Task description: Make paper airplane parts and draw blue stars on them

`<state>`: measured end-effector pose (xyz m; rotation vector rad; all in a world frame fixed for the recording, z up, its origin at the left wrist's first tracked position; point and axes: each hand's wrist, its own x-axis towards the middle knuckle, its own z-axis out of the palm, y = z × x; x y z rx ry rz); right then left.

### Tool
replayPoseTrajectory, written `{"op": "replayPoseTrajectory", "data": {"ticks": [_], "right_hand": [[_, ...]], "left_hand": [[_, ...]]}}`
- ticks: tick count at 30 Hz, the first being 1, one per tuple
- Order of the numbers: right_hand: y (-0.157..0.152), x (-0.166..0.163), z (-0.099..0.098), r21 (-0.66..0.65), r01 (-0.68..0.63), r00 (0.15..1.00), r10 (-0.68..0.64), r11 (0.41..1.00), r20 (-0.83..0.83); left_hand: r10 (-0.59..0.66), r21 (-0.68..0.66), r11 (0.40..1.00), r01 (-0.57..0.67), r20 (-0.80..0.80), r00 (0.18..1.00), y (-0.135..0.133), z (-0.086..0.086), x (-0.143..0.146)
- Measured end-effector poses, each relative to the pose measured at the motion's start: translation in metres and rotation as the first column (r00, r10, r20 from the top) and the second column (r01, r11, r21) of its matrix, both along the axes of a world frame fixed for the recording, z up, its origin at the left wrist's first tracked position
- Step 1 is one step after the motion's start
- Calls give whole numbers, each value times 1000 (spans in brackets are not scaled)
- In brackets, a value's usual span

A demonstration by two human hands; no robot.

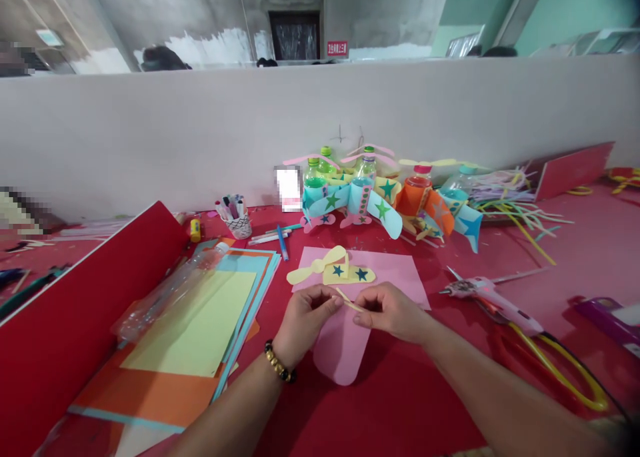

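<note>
Between my two hands runs a narrow pale-yellow paper strip [349,301]. My left hand [311,317] pinches one end with thumb and finger, and my right hand [387,312] pinches the other. Below them lies a pink paper cutout [343,360] with a rounded end, its top partly hidden by my fingers. Just beyond, a yellow paper propeller [315,266] and a yellow paper piece with dark blue stars [350,274] rest on a pink sheet [400,270].
Coloured paper sheets [200,337] and a plastic bottle [170,290] lie left, beside a red divider [100,317]. Decorated bottle planes [360,197] stand at the back, near a pen cup [237,220]. At right are a glue gun [500,304] and scissors [565,364].
</note>
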<state>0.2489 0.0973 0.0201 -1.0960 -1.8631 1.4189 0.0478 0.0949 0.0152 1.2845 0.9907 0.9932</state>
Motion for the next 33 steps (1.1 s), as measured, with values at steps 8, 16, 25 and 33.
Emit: {"op": "replayPoseTrajectory", "data": {"ticks": [8,16,25,33], "right_hand": [[-5,3,6,29,102,995,-102,994,-4],[-2,5,7,54,214,977,-213,975,-31],[-5,5,8,80,220,975,-216,972,-49],[-6,3,8,104,279,960,-273,955,-66]], "left_hand": [[77,-51,996,-73,87,993,-3,3,2],[121,-103,989,-103,187,975,-4,0,2],[87,-116,991,-69,162,983,-2,-2,1],[100,-142,987,-71,209,973,-3,-3,2]]}}
